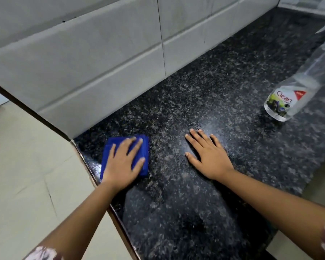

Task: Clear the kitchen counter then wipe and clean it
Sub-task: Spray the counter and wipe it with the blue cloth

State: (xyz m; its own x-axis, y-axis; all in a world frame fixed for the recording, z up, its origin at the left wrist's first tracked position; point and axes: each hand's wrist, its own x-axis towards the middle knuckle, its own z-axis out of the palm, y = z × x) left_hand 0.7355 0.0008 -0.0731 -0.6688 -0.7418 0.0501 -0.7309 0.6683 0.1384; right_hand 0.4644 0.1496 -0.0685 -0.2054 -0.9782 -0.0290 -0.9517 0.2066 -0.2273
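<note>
A left hand [123,166] presses a blue folded cloth [109,152] flat, grip wide with fingers spread, at the left end of a black speckled stone surface [195,212], where one long stroke could push it off the edge. The right hand [208,158], grip wide and empty, rests on wet stone and may slip; farther back, a clear plastic spray bottle [285,98] could be knocked over by a wide sweep

Home kitchen; speckled granite counter [204,94]; tiled wall [101,59]; cleaner bottle [289,94]
</note>
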